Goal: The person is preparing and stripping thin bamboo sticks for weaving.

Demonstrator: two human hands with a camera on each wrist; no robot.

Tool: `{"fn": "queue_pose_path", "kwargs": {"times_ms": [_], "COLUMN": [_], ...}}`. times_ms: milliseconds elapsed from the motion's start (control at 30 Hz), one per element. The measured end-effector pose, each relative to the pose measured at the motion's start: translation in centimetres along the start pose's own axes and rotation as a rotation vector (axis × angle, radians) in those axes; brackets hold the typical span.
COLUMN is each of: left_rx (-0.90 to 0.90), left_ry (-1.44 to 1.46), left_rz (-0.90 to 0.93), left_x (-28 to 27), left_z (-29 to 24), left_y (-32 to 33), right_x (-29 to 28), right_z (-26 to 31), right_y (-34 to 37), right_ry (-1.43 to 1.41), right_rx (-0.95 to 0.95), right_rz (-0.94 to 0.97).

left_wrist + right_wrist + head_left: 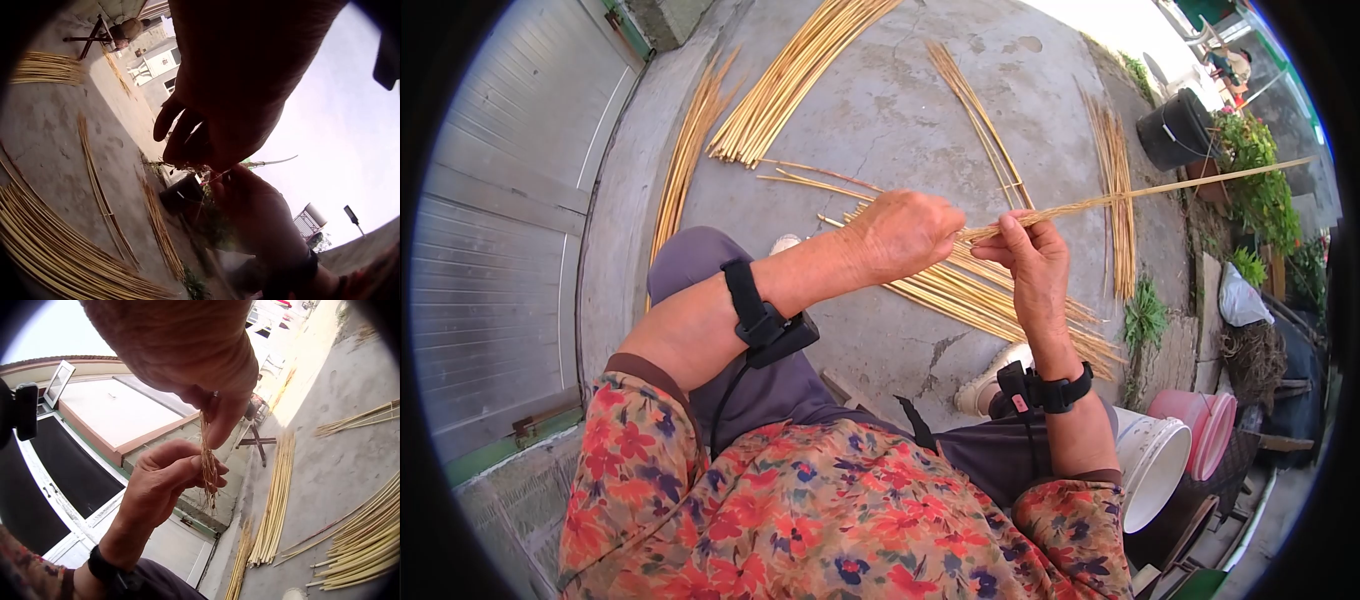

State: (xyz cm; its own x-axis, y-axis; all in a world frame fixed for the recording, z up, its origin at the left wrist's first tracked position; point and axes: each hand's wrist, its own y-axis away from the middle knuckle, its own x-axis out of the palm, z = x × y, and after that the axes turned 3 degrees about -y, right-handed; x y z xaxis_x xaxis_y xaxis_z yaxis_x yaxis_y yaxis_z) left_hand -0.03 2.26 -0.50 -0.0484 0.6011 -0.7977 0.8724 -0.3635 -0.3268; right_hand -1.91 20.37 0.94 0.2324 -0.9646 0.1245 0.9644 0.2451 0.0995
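As the left hand (905,235) and right hand (1037,268) pinched the thin stalk (1140,193), I feared a hard tug might snap it.

On my feed I see a grey, cracked concrete floor (880,115), with a fanned pile of long golden plant stalks (960,290) below the fingers (1040,240). Beyond and left of them lies a thick sheaf of yellow stalks (800,75), then a narrower tan stalk bundle (680,165); straight beyond, a sparse brown stalk bunch (968,95); right, a slim light-brown stalk bundle (1122,245)
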Motion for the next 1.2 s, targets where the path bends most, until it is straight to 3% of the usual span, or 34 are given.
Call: {"fn": "queue_pose_path", "kwargs": {"times_ms": [200,267,400,467,700,767,900,1100,1200], "left_rx": [0.082,-0.04,-0.061,-0.244,-0.137,-0.257,-0.286,-0.19,-0.285], "left_ry": [-0.061,0.045,0.046,0.136,0.043,0.193,0.228,0.057,0.162], "left_rz": [-0.087,-0.071,-0.084,0.01,-0.067,0.013,0.026,0.018,0.155], "left_x": [-0.6,-0.5,-0.6,-1.4,-0.9,-1.6,-1.8,-2.1,-2.6], "left_z": [0.0,0.3,0.3,-0.2,0.8,0.7,0.6,0.3,0.7], "left_y": [-0.3,-0.4,-0.4,-0.6,-0.7,-0.8,-1.0,-1.1,-1.1], "right_x": [0.3,0.5,0.8,1.0,1.3,1.4,1.5,1.4,0.7], "right_z": [-0.1,-0.1,-0.1,-0.1,-0.2,-0.2,-0.2,0.2,0.7], "right_y": [0.3,0.5,0.8,0.8,1.0,1.1,1.1,1.0,0.8], "right_ry": [-0.01,-0.01,0.019,0.03,0.031,0.045,0.029,0.083,0.076], "right_rx": [-0.002,0.001,-0.052,-0.065,-0.126,-0.135,-0.169,-0.172,-0.2], "right_rz": [-0.005,-0.004,0.012,0.018,0.038,0.048,0.044,0.027,-0.02]}}
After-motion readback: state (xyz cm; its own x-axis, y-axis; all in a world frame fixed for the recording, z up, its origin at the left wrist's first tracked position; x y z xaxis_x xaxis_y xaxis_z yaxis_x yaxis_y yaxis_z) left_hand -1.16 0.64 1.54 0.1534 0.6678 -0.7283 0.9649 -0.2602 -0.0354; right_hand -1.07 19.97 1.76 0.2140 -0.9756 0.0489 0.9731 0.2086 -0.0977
